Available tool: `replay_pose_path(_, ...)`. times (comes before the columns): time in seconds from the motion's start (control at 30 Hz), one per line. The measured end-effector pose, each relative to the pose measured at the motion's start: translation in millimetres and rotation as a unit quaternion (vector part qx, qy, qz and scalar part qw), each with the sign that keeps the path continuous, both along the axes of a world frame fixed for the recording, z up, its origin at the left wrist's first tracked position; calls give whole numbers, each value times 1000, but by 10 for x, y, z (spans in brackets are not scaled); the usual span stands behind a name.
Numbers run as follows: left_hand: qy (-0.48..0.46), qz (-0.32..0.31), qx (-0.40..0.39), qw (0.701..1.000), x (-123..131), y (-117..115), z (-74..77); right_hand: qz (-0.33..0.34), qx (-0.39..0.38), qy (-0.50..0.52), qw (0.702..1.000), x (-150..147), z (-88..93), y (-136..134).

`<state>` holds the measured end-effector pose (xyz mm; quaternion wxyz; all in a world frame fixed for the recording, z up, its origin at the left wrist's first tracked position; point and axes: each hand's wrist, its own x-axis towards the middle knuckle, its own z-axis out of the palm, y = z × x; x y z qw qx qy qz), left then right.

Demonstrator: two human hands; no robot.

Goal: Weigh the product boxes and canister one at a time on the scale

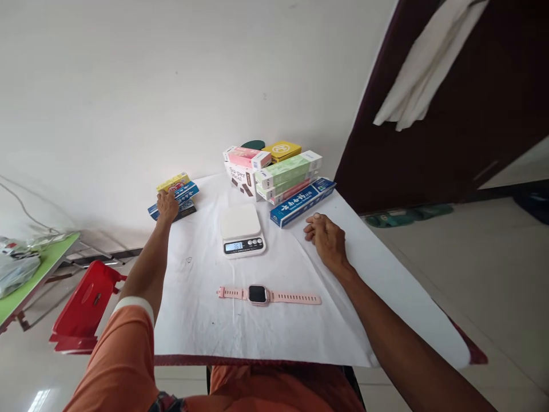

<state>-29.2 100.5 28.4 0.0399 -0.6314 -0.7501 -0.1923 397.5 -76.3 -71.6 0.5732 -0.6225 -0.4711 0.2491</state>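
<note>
Red chair (pixel 88 303) stood left of the white-covered table (pixel 201 340). Left hand (pixel 167 204) was on a blue box (pixel 187 192) at the far left corner, between 1 yellow box (pixel 172 182) and 1 black box (pixel 187 209); couldn't tell if it pinched. White scale (pixel 241 222) sat mid-table, display lit. Pink watch (pixel 258 293) lay nearer the person. Stacked cartons (pixel 291 170) stood behind-right, 1 long blue carton (pixel 300 203) just beside. Right hand (pixel 326 238) was near that, loosely spread, fingers bent.
</note>
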Motion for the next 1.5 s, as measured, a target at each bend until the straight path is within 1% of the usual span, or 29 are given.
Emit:
replay_pose_path(0.07, -8, -5, 46, 999, 224, -18, 75, 2, 4, -5, 1000, -2, 17, 0)
replay_pose_path(0.1, -11, -23, 74, 997, 384, -34, 113, 5, 5, -7, 1000, -3, 25, 0)
replay_pose_path(0.13, -16, -57, 100, 993, 575, -55, 148, 7, 5, -8, 1000, -2, 30, -2)
replay_pose_path(0.2, -42, -153, 125, 979, 1025, -108, 199, 9, 7, -10, 1000, 1, 36, -7)
replay_pose_path(0.27, -101, -251, 100, 958, 1505, -163, 213, 9, 10, -11, 1000, 5, 36, -14)
replay_pose_path(0.3, -126, -286, 80, 947, 1731, -187, 206, 9, 12, -11, 1000, 8, 35, -18)
replay_pose_path(0.33, -139, -308, 59, 939, 1935, -208, 191, 9, 13, -12, 1000, 10, 35, -19)
replay_pose_path(0.4, -137, -310, 30, 940, 2251, -240, 143, 11, 16, -11, 1000, 14, 36, -18)
replay_pose_path(0.43, -132, -300, 23, 944, 2358, -252, 116, 13, 17, -11, 1000, 15, 39, -15)
replay_pose_path(0.5, -130, -278, 22, 951, 2475, -266, 68, 16, 16, -10, 1000, 16, 48, -7)
replay_pose_path(0.6, -153, -283, 37, 946, 2477, -263, 41, 20, 15, -13, 1000, 18, 64, 1)
replay_pose_path(0.7, -173, -300, 45, 937, 2375, -256, 85, 22, 16, -11, 1000, 19, 73, 1)
replay_pose_path(0.87, -190, -296, -37, 935, 2216, -292, 199, 22, 11, -14, 1000, 19, 75, 3)
replay_pose_path(0.93, -169, -313, -25, 934, 2237, -300, 203, 22, 11, -20, 999, 18, 69, 4)
replay_pose_path(1.0, -138, -328, 3, 934, 2316, -285, 178, 20, 9, -21, 1000, 17, 58, 1)
replay_pose_path(1.07, -111, -330, 19, 937, 2413, -249, 144, 19, 6, -16, 1000, 18, 44, -5)
replay_pose_path(1.13, -103, -322, 22, 941, 2470, -219, 122, 17, 3, -9, 1000, 20, 35, -12)
replay_pose_path(1.2, -118, -322, 28, 939, 2433, -232, 120, 17, 0, -4, 1000, 23, 32, -18)
replay_pose_path(1.23, -131, -324, 34, 936, 2371, -265, 126, 17, -1, -3, 1000, 23, 35, -20)
replay_pose_path(1.3, -159, -329, 46, 930, 2158, -387, 148, 20, 0, -3, 1000, 21, 44, -20)
replay_pose_path(1.43, -220, -314, 56, 922, 1503, -775, 186, 21, 3, -11, 1000, 13, 60, -11)
replay_pose_path(1.5, -240, -297, 55, 923, 1164, -965, 162, 19, 3, -19, 1000, 11, 58, -7)
